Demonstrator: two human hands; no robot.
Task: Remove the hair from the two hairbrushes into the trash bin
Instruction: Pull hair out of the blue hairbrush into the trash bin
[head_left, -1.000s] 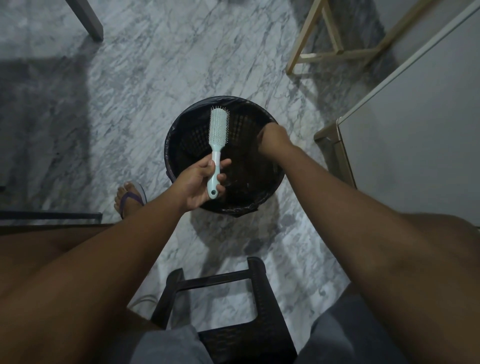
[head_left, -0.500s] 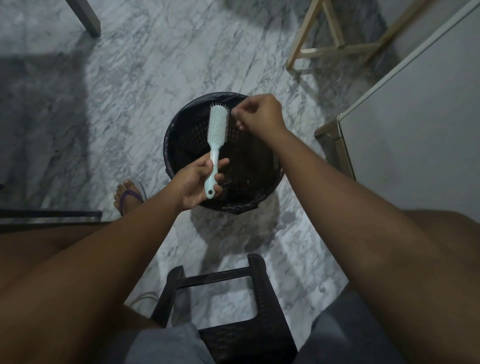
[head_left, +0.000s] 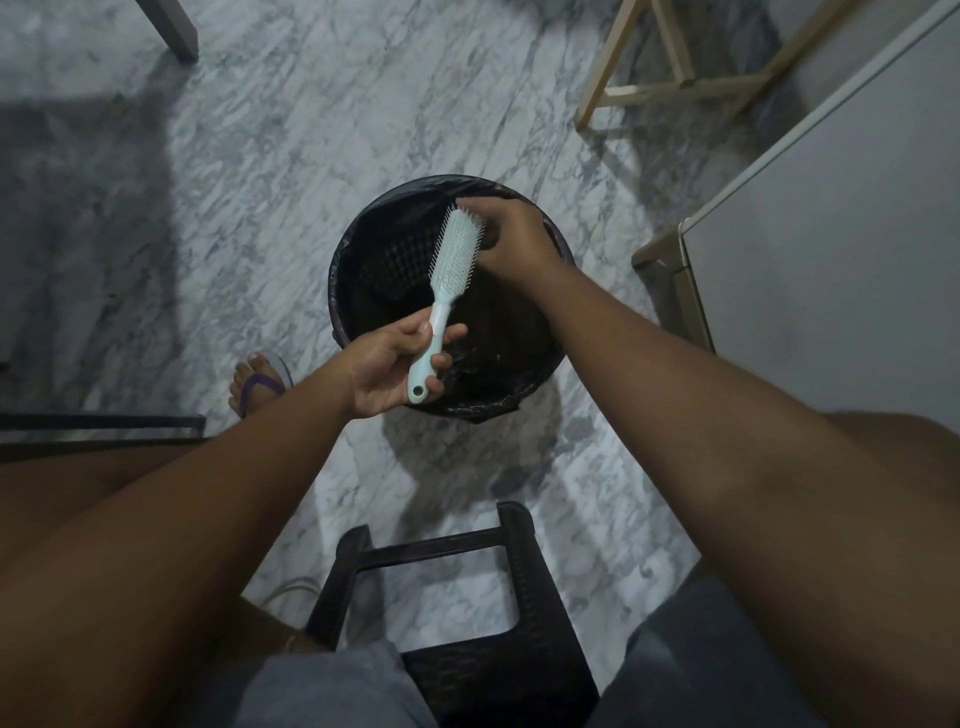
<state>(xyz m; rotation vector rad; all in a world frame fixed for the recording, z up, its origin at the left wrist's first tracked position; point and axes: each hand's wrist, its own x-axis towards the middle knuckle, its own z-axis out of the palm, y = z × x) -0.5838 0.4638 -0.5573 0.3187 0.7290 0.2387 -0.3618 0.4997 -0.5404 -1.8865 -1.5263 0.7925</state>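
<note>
Stool (head_left: 452, 670): black, nearest the person, between the knees; no part in this step.
Left hand (head_left: 387, 371): wrapped round the handle of the hairbrush (head_left: 457, 244), thumb on top. A firm grip here should stop the head twisting under a pull.
Hairbrush: pale blue-green, held above the bin, with its head tilted away and to the right. It is best held over the opening so loose strands fall inside.
Right hand (head_left: 514, 244): fingers curled against the right edge of the bristles. The fingertips are hidden, so I cannot tell whether they pinch any hair. Lifting from the bristle roots outward, not across, looks wisest.
Trash bin (head_left: 340, 296): black-lined, on the marble floor, directly under the brush.
Second brush: not in view.
</note>
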